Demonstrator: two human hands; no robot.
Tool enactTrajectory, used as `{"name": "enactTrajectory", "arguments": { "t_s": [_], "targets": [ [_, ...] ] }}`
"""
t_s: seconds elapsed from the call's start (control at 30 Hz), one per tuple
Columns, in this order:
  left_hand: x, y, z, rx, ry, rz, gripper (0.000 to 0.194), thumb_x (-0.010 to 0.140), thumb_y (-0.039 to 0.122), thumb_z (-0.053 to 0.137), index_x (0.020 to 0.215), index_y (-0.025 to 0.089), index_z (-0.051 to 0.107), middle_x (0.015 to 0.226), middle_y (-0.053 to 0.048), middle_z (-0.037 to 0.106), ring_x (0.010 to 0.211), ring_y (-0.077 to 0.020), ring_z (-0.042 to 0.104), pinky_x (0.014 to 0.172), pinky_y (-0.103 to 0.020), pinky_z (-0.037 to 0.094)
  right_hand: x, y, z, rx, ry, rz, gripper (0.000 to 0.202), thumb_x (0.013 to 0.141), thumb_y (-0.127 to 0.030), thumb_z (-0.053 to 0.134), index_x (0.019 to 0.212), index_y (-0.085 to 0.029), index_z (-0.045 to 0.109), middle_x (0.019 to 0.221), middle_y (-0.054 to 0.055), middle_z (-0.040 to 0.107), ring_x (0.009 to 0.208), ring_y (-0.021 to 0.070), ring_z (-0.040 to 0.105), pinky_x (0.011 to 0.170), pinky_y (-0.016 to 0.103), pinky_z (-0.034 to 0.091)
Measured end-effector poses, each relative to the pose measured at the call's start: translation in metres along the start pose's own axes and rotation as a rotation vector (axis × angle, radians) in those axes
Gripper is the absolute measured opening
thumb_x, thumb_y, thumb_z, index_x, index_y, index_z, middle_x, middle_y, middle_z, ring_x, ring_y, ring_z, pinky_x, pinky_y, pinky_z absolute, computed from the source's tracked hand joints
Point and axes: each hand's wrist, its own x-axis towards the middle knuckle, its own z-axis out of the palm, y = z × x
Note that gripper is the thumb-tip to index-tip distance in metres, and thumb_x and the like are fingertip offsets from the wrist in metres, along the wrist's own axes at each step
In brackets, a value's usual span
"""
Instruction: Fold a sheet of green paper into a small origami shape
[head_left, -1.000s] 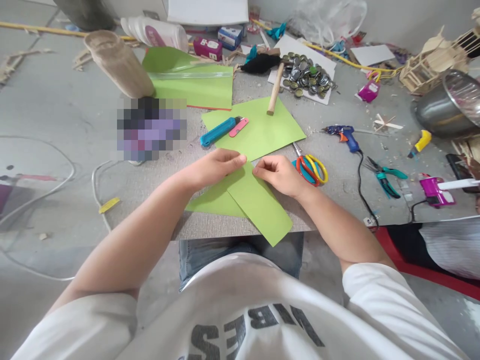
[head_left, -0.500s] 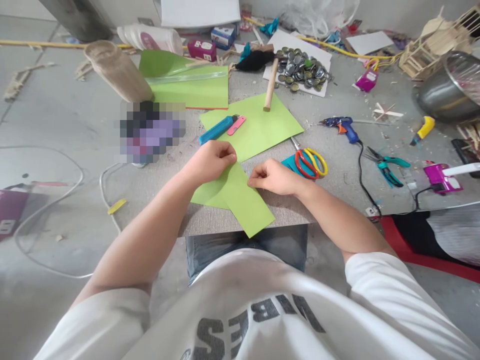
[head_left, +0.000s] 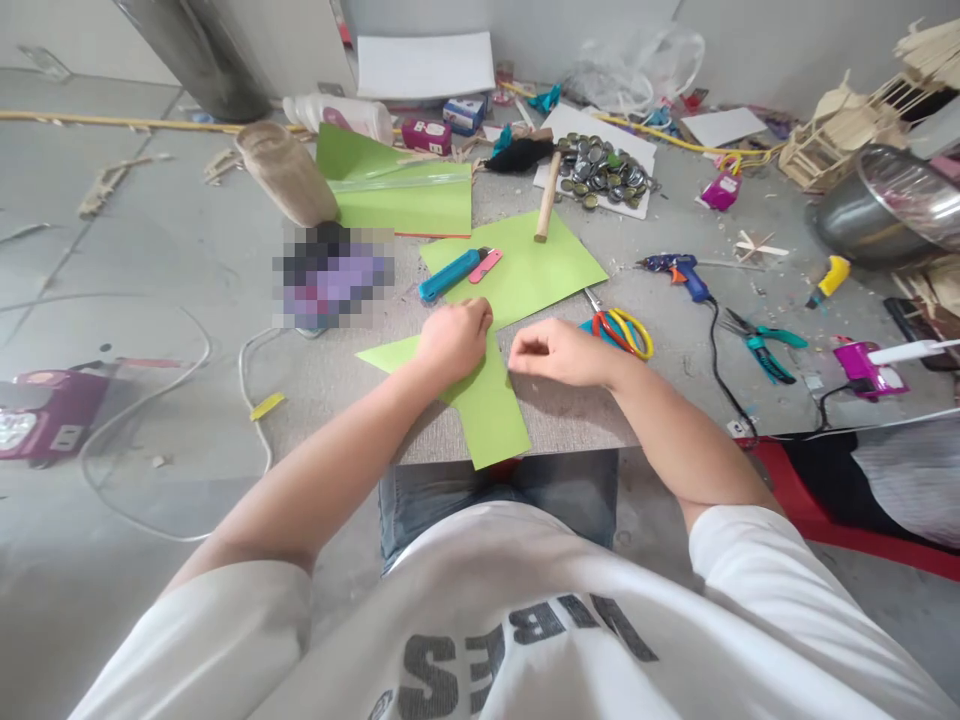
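A strip of light green paper (head_left: 495, 420) lies at the table's near edge, its lower end jutting slightly over it. A pointed green part sticks out to the left beneath my left forearm; whether it belongs to the same sheet is hidden. My left hand (head_left: 456, 340) is closed on the strip's upper end, its fingertips pressed together. At the strip's right edge, my right hand (head_left: 559, 352) has thumb and fingers curled into a pinch on the paper's margin. Behind both hands a larger green sheet (head_left: 532, 270) carries a blue utility knife (head_left: 450, 275) and a small pink cutter (head_left: 486, 266).
Red-and-yellow-handled scissors (head_left: 622, 332) lie beside my right wrist. Further right are a blue glue gun (head_left: 679, 270), teal pliers (head_left: 769, 345) and a metal bowl (head_left: 862, 215). Bottle caps (head_left: 604, 170) and a wooden-handled tool (head_left: 548, 200) sit at the back; a tan jar (head_left: 289, 175) stands left.
The green strip has turned, its near end swinging left, and the pointed part now shows further left. Both hands stay by the strip. The camera view has shifted slightly.
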Motion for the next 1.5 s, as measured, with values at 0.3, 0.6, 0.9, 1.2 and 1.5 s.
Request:
{"name": "enactTrajectory", "arguments": {
  "t_s": [0.3,0.6,0.9,1.2,1.5],
  "targets": [
    [0.000,0.008,0.012,0.058,-0.016,0.101,0.026,0.113,0.020,0.059,0.134,0.018,0.073,0.140,-0.024,0.078,0.140,-0.0448,0.072,0.119,-0.057,0.053,0.111,0.000,-0.049,-0.907,0.206,-0.026,0.053,0.112,-0.007,0.045,0.149,-0.013,0.082,0.158,0.023,0.080,0.147,0.0411,0.070,0.122,0.054,0.052],
    [-0.008,0.013,0.007,0.182,-0.111,0.201,0.032,0.122,0.026,0.049,0.125,0.018,0.080,0.123,-0.019,0.082,0.125,-0.0397,0.079,0.112,-0.054,0.058,0.131,0.014,-0.052,-1.044,0.152,-0.033,0.044,0.120,-0.020,0.049,0.152,-0.011,0.078,0.150,0.025,0.076,0.134,0.0402,0.071,0.106,0.048,0.049],
    [-0.041,0.021,0.005,0.233,-0.134,0.219,0.054,0.106,0.061,0.084,0.135,0.016,0.078,0.140,-0.023,0.077,0.138,-0.0454,0.071,0.120,-0.058,0.060,0.123,0.000,-0.049,-1.206,0.046,-0.128,0.050,0.119,-0.012,0.038,0.144,-0.002,0.080,0.144,0.032,0.081,0.130,0.0414,0.073,0.102,0.048,0.044],
    [-0.075,0.004,0.012,0.241,-0.146,0.263,0.053,0.118,0.040,0.061,0.165,0.016,0.061,0.186,-0.027,0.054,0.173,-0.0463,0.053,0.141,-0.066,0.049,0.047,0.006,-0.025,-1.017,0.192,-0.057,0.043,0.117,-0.012,0.051,0.141,-0.011,0.086,0.133,0.023,0.088,0.116,0.0355,0.079,0.083,0.041,0.041],
    [-0.067,-0.015,0.019,0.004,0.029,0.186,0.050,0.093,0.045,0.090,0.125,0.025,0.058,0.144,-0.017,0.067,0.140,-0.0419,0.072,0.124,-0.064,0.062,0.015,0.020,0.009,-0.819,0.288,-0.069,0.036,0.121,-0.024,0.057,0.137,-0.014,0.087,0.135,0.019,0.087,0.123,0.0338,0.076,0.086,0.039,0.045]
  ]
}}
